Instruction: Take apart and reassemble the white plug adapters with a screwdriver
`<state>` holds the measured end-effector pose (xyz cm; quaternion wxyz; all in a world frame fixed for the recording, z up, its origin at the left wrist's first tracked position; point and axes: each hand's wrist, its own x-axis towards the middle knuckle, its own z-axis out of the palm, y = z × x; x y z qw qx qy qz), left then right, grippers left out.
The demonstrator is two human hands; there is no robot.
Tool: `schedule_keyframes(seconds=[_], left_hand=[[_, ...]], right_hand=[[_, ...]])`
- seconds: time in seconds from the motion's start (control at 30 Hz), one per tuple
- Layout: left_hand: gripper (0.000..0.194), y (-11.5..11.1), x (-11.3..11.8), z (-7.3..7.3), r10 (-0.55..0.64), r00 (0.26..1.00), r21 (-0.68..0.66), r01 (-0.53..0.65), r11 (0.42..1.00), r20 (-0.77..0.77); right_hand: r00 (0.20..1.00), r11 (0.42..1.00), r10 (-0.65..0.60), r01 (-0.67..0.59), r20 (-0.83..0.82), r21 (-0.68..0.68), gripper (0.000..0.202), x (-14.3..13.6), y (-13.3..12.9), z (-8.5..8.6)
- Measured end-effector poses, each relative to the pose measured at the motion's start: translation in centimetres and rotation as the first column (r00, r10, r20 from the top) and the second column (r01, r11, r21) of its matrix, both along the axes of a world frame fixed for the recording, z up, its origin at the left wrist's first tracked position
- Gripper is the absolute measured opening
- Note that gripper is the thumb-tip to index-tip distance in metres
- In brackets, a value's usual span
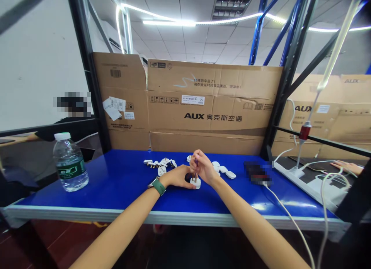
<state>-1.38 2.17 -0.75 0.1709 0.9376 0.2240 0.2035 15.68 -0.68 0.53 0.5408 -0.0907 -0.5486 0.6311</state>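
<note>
- White plug sits inward from the tabletop's front edge, pinched by the left hand, probably for steadiness.
- Right hand curls above; I cannot tell what it pinches.

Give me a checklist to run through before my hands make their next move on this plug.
1. Left hand steadying the white plug: ok.
2. Plug's metal pins pointing up: ok.
3. Right hand gripping a tool properly: cannot tell; its fingers hide too much.
4. Loose plugs on the left laid out neatly: not ok, they are jumbled together.
5. Water bottle upright, capped and away from both hands: ok.
</note>
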Motion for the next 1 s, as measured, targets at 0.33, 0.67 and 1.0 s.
schedule_keyframes(seconds=[0.33, 0.67, 1.0], left_hand=[[0.034, -0.1, 0.0, 0.3, -0.033, 0.999, -0.012, 0.033, 0.999, 0.019], [0.036, 0.2, 0.0, -0.1, -0.028, 1.0, -0.042, 0.028, 0.999, 0.003], [0.034, 0.2, 0.0, -0.1, -0.034, 0.999, -0.02, 0.034, 0.999, 0.005]], right_hand=[[0.998, 0.997, 0.065, -0.067, -0.024, -0.047, 0.033, 0.0, 0.5, -0.2], [1.0, 1.0, 0.011, -0.011, -0.029, -0.016, 0.045, 0.4, -0.5, 0.7], [1.0, 1.0, -0.002, 0.002, 0.003, -0.005, 0.046, 0.3, -0.7, 0.9]])
